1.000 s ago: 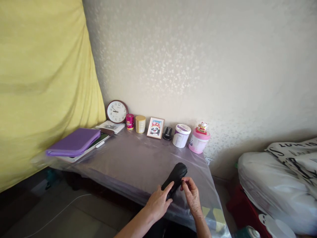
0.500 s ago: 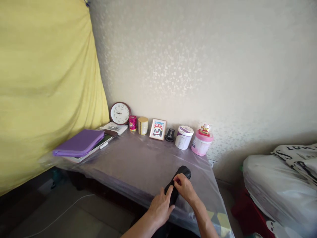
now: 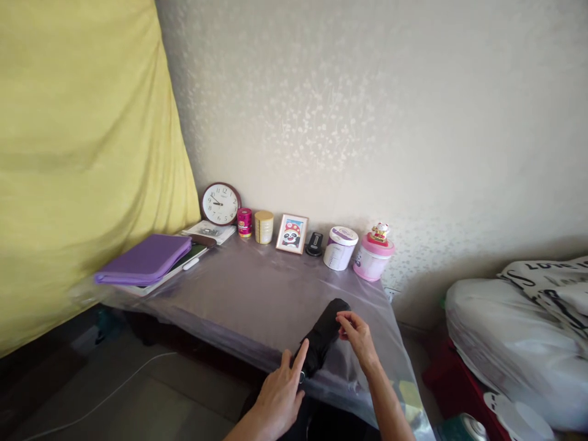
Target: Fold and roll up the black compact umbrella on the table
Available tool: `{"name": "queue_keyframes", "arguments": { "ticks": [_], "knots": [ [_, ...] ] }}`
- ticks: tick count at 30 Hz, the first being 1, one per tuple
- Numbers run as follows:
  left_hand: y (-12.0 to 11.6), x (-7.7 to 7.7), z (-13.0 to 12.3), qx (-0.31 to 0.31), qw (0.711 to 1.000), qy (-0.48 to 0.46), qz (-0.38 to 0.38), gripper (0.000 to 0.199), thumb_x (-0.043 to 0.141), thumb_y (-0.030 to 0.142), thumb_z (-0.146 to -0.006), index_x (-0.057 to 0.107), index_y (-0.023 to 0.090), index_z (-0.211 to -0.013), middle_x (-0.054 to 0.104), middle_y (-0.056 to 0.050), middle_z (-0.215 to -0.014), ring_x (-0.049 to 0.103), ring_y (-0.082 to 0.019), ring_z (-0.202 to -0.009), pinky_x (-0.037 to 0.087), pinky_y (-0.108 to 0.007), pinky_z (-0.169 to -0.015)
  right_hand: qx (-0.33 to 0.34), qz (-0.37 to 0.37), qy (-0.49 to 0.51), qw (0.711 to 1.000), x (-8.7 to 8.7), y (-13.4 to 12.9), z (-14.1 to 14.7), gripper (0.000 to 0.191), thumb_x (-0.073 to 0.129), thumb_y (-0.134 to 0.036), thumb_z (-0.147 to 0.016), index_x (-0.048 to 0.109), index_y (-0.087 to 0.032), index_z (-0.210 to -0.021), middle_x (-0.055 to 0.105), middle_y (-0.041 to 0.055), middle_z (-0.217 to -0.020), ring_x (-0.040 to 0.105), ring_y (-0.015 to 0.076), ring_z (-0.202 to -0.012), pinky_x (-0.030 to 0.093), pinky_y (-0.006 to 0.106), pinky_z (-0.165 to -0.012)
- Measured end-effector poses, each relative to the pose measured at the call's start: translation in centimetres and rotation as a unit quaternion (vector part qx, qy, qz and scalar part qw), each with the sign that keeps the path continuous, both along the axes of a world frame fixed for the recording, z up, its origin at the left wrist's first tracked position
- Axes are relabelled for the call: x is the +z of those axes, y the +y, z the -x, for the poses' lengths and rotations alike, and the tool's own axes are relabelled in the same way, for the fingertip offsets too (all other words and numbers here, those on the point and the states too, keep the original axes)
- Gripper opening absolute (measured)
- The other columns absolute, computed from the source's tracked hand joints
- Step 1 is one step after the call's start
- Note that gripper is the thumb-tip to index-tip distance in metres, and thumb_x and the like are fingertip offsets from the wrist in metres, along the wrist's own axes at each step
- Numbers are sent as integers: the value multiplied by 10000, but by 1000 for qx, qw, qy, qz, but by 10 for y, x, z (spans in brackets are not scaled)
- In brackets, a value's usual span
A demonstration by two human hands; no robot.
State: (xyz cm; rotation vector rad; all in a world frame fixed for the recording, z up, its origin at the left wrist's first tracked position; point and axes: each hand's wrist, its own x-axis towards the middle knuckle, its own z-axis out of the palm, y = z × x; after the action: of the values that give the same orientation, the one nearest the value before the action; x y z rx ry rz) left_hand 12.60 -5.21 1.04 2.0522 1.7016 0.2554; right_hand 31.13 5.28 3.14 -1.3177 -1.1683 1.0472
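A black folded umbrella [image 3: 326,331] lies slanted over the front edge of the table, its far end resting on the plastic cover. My left hand [image 3: 280,392] is closed around its near end, index finger stretched along the fabric; a small silvery ring shows beside that finger. With thumb and fingertips pinched together, my right hand [image 3: 358,337] is at the umbrella's right side, near the far end. It grips the edge there, but whether by a fold or a strap is too small to tell.
Along the wall stand a clock [image 3: 221,204], a pink can [image 3: 244,222], a yellow-lidded jar [image 3: 264,227], a panda picture frame [image 3: 292,234], a black device [image 3: 315,244], a white tub [image 3: 340,250] and a pink tub [image 3: 373,260] bearing a cat figurine. A purple folder [image 3: 144,258] lies left.
My right hand has moved right, from on top of the umbrella to its side. My left hand has shifted slightly left and down, so more of the umbrella shows. The view has tilted slightly.
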Motion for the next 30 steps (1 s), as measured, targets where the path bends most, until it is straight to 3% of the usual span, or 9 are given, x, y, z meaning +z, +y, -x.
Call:
{"name": "queue_keyframes", "arguments": {
  "ticks": [6, 9, 12, 14, 19, 24, 30],
  "knots": [
    [-1, -1, -7, -5, 1000, 10, -14, 921, 481, 87, -714, -145, 377, -1325, 348, -99, -1253, 564, -207, -928, 420, -282, -759, 100, -52, -96, 989, 5, -2, 10, 252, 577, -360, -665, 675, -205, -837, 648, 7, -730, 549, 125, -576, 464, 272, -587],
    [5, -4, -10, -2, 1000, 27, -12, 930, 470, 70, -706, -161, 361, -1324, 350, -121, -1251, 577, -213, -905, 429, -295, -748, 162, -117, -184, 962, 7, 0, 21, 238, 541, -274, -672, 682, -247, -861, 666, 6, -813, 564, 149, -672, 459, 301, -686],
    [9, -7, -12, -7, 999, 48, -11, 931, 448, 48, -697, -172, 342, -1326, 366, -142, -1235, 592, -218, -866, 441, -305, -715, 197, -154, -261, 932, 4, 2, 27, 298, 505, -199, -669, 670, -266, -907, 661, 4, -843, 551, 143, -664, 441, 297, -682],
    [11, -8, -12, -10, 998, 58, -10, 915, 436, 45, -699, -157, 336, -1333, 376, -144, -1224, 596, -219, -852, 443, -303, -703, 200, -165, -272, 927, 1, 3, 28, 305, 491, -176, -670, 668, -258, -903, 645, 3, -800, 543, 139, -664, 430, 284, -670],
    [10, -8, -12, -13, 998, 59, -8, 861, 399, 49, -719, -127, 317, -1346, 422, -120, -1172, 593, -206, -834, 432, -279, -686, 153, -120, -127, 973, 0, -3, 17, 192, 527, -263, -704, 667, -206, -822, 609, 9, -738, 531, 139, -681, 424, 259, -647],
    [9, -8, -11, -17, 998, 56, -16, 816, 379, 79, -755, -142, 298, -1345, 476, -85, -1095, 584, -181, -802, 410, -258, -676, 76, -57, -42, 995, 2, -24, -20, 247, 596, -320, -670, 660, -184, -866, 596, 8, -711, 472, 112, -586, 410, 238, -577],
    [10, -12, -6, -13, 1000, -2, -22, 785, 382, 116, -763, -96, 306, -1357, 513, -70, -1045, 571, -189, -801, 413, -282, -684, -60, -4, -17, 998, -30, -37, -69, 323, 641, -380, -596, 653, -166, -837, 611, 12, -717, 462, 108, -543, 405, 233, -530]
  ]
}}
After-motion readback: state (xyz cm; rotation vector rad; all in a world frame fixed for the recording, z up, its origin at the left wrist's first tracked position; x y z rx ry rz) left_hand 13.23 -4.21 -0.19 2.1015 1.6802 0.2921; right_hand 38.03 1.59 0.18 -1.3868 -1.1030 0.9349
